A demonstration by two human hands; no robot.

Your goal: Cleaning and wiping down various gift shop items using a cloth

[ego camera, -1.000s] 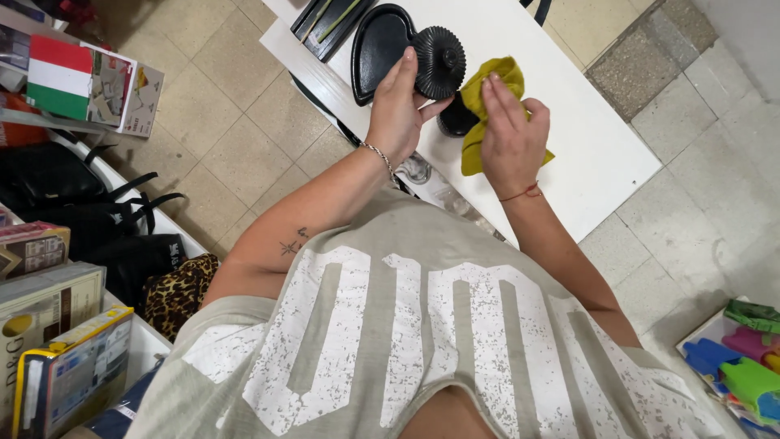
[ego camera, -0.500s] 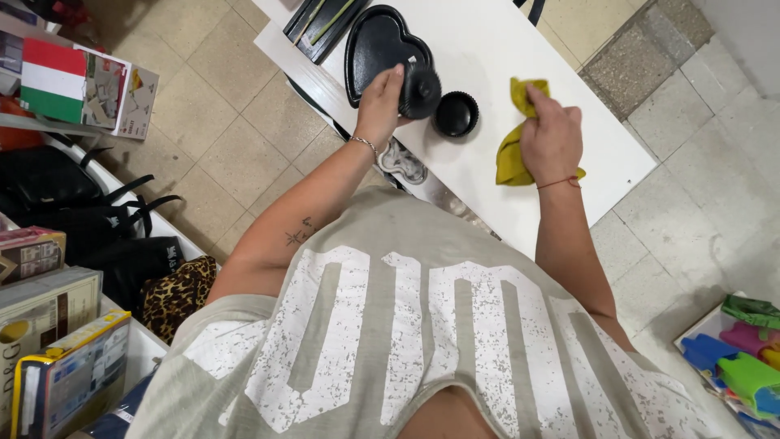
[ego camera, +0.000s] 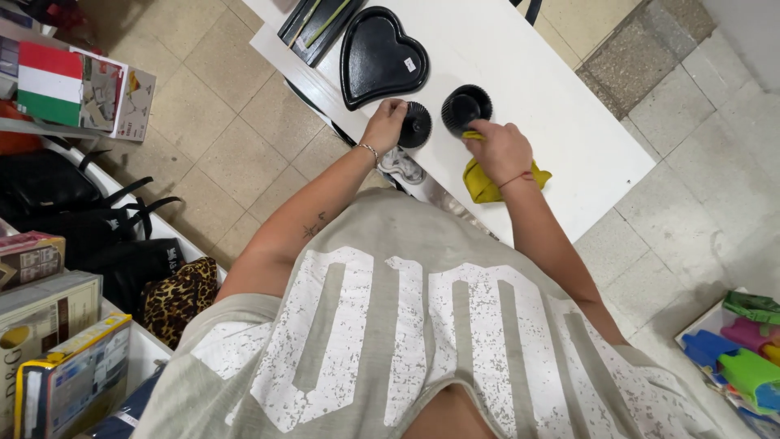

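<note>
I see a white tabletop [ego camera: 561, 106] slanting across the upper middle of the frame over beige floor tiles [ego camera: 203, 138], with boxes and bags along the left edge. My left hand [ego camera: 383, 123] is curled onto a small black ridged cup [ego camera: 418, 124] just below a heart tray [ego camera: 380, 55]. My right hand [ego camera: 500, 150], just right of it, is closed on a yellow cloth [ego camera: 486, 184], fingertips at a second cup [ego camera: 466, 106].
</note>
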